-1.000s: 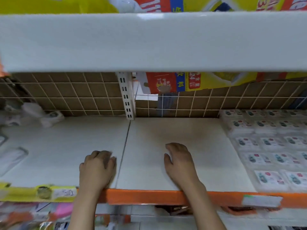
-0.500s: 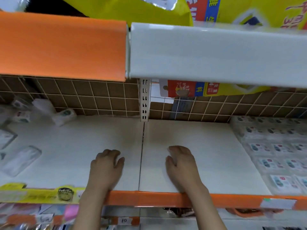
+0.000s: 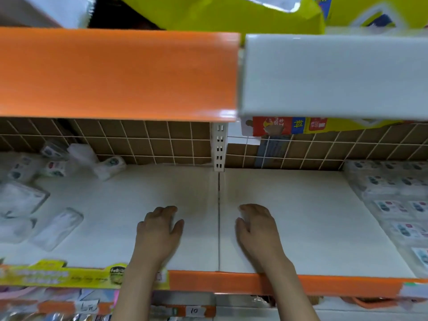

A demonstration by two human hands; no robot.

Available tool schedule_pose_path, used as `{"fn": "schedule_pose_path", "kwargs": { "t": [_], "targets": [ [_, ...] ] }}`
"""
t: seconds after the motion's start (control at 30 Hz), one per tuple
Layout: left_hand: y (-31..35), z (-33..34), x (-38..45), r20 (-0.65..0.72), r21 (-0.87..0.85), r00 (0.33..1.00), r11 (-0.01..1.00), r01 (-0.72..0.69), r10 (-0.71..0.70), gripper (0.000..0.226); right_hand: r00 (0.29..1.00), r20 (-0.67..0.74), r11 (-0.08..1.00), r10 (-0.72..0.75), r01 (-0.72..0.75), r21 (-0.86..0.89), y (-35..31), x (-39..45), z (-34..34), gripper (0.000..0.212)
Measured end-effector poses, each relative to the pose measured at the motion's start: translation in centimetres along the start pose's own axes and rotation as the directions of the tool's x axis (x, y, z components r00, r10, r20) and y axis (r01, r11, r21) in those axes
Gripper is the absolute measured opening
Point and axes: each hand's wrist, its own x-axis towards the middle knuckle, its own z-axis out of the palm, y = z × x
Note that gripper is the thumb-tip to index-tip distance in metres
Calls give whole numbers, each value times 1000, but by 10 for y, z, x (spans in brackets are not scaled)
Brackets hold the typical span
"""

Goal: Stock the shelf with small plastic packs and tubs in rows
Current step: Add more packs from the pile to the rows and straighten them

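Clearly packs (image 3: 393, 205) lie right of the empty right hand (image 3: 257, 230).

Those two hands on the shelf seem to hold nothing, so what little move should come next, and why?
Probably the left hand should reach left for a loose clear pack lying askew. Both it and the right hand rest on the bare middle of the shelf holding nothing, while the packs at the right already lie in neat rows.
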Motion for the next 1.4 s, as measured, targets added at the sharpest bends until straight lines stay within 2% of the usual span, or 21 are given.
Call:
{"fn": "schedule_pose_path", "kwargs": {
  "t": [0.13, 0.27, 0.57, 0.73, 1.03, 1.27, 1.4],
  "targets": [
    [-37, -16, 8, -5, 19, 999, 998, -54, 54, 67, 1000, -9, 1000, -23, 23, 18, -42, 10, 30, 35],
    [-86, -42, 16, -10, 91, 990, 986, -139, 141, 48, 999, -38, 998, -9, 11, 59, -96, 15, 72, 34],
    [-197, -107, 28, -88, 79, 975, 977, -197, 203, 46, 999, -47, 998, -15, 18, 67, -212, 7, 133, 41],
    [-218, -110, 26, -71, 45, 979, 981, -189, 191, 44, 999, -39, 998, 4, -1, 70, -229, 6, 136, 44],
    [-214, -113, 19, 7, 77, 989, 986, -145, 145, 38, 999, -37, 997, -6, 9, 77, -235, 11, 136, 48],
    [-225, -130, 22, -25, 93, 982, 978, -185, 189, 40, 999, -36, 994, -3, 7, 105, -249, 16, 142, 50],
    [-252, -154, 29, -74, 74, 984, 985, -159, 164, 46, 999, -34, 995, -21, 24, 93, -269, 25, 152, 52]
  ]
}}
